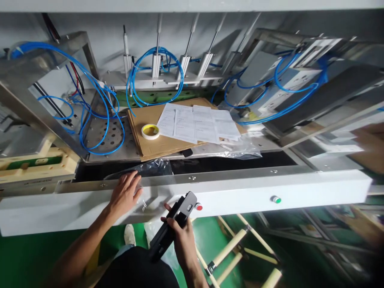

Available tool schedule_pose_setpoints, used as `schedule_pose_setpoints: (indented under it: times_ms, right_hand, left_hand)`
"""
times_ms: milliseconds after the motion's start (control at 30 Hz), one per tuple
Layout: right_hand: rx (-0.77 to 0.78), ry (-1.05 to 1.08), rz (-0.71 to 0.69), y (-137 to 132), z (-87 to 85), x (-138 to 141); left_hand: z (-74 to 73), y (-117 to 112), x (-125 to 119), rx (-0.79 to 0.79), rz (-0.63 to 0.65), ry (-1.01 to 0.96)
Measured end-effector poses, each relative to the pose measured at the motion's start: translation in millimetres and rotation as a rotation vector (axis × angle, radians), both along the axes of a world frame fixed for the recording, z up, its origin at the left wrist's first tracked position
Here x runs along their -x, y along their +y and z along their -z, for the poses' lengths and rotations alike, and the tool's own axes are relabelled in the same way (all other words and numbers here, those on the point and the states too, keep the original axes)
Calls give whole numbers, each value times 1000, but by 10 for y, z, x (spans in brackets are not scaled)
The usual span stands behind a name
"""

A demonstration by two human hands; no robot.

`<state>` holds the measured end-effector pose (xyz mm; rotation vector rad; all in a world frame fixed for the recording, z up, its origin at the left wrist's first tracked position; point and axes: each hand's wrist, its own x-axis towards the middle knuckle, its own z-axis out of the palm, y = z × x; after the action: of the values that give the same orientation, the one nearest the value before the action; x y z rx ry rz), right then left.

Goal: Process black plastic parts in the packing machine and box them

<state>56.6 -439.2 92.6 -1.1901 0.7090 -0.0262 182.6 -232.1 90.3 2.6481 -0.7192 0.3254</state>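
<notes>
My right hand [184, 240] is wrapped around a long black plastic part [171, 225], held tilted in front of the white machine edge, its upper end near a red button [198, 206]. The part has a small rectangular slot near its top; its exact kind I cannot make out. My left hand [126, 191] lies with fingers stretched out and thumb apart over a clear plastic bag [154, 170]. The bag drapes from the dark slot over the metal ledge. Whether the fingertips press on the film is hard to tell.
Behind the slot, brown cardboard sheets [141, 146] carry printed papers [196, 125] and a roll of tape [150, 132]. Coiled blue air tubes [156, 103] hang around metal cylinders. A green button [276, 199] sits at the right. Below stands a pipe frame [231, 248].
</notes>
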Motion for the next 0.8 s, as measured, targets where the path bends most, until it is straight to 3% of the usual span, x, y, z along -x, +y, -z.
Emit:
schedule_pose_setpoints:
  times_ms: [100,200,300,467,567,667,800]
  right_hand:
    - [-64,4,31,-73,12,22]
    - [-134,5,89,-132,14,56]
    - [-71,-9,109,-135,-47,100]
    - [7,-104,-35,-29,-272,50]
    - [-9,-87,-117,-7,-306,-71]
    - [-18,-40,-76,-48,-231,-166]
    - [-38,-37,-34,-81,-127,-193]
  left_hand:
    - [22,51,-178,-41,91,41]
    - [21,132,-208,-78,136,65]
    - [15,197,-156,-100,172,67]
    - [23,142,-162,-150,241,94]
    - [27,73,-220,-173,285,152]
    - [-23,67,-274,-118,347,200]
    - [-172,198,-360,84,450,266]
